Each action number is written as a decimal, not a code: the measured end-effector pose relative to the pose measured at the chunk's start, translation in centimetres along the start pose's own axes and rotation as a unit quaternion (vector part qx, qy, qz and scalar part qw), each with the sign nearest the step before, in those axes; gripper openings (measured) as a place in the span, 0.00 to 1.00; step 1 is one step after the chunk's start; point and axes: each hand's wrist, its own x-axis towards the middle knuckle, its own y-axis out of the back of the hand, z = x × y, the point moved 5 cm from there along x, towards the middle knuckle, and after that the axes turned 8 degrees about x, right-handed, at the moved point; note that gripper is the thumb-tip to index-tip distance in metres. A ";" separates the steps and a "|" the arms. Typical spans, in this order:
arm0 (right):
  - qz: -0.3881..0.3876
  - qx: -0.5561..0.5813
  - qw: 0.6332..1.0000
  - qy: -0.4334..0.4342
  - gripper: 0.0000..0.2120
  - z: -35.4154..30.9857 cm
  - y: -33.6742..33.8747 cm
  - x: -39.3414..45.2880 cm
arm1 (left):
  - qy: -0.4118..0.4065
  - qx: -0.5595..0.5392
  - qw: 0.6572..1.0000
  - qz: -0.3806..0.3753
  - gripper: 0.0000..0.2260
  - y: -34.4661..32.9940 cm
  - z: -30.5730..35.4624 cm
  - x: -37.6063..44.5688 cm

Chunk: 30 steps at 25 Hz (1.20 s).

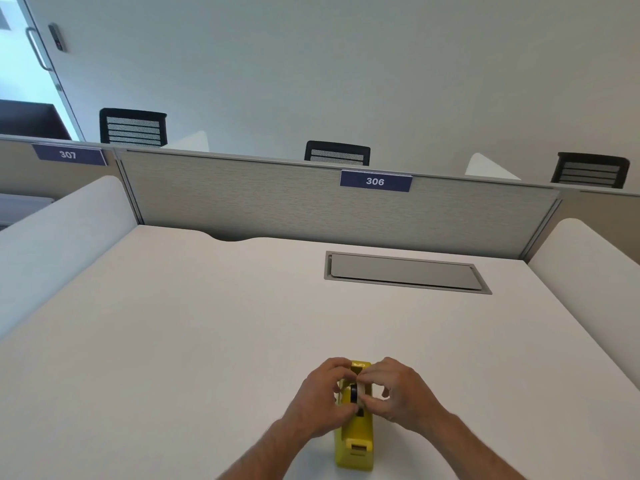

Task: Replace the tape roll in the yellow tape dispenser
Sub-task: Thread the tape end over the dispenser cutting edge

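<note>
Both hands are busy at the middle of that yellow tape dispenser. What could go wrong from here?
The left hand and right hand both pinch at the roll in the yellow tape dispenser, and neither seems to pin its base, so a tug might tip or slide it on the smooth desk. The fingers hide most of the roll, so it could seat crookedly unnoticed. A dropped roll could roll away across the desk.
</note>
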 end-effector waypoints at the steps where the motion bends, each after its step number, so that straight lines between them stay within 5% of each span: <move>1: 0.000 -0.002 1.000 -0.002 0.08 0.0 -0.1 -0.1 | 0.000 0.000 1.000 0.000 0.19 0.0 0.0 0.0; 23: 0.027 -0.008 0.999 0.024 0.04 0.1 0.1 -0.1 | 0.004 -0.003 1.000 0.005 0.18 -0.3 -0.1 0.0; 30: 0.016 -0.027 0.999 0.005 0.13 0.1 -0.2 -0.2 | 0.001 -0.005 1.000 0.007 0.20 -0.3 -0.2 0.1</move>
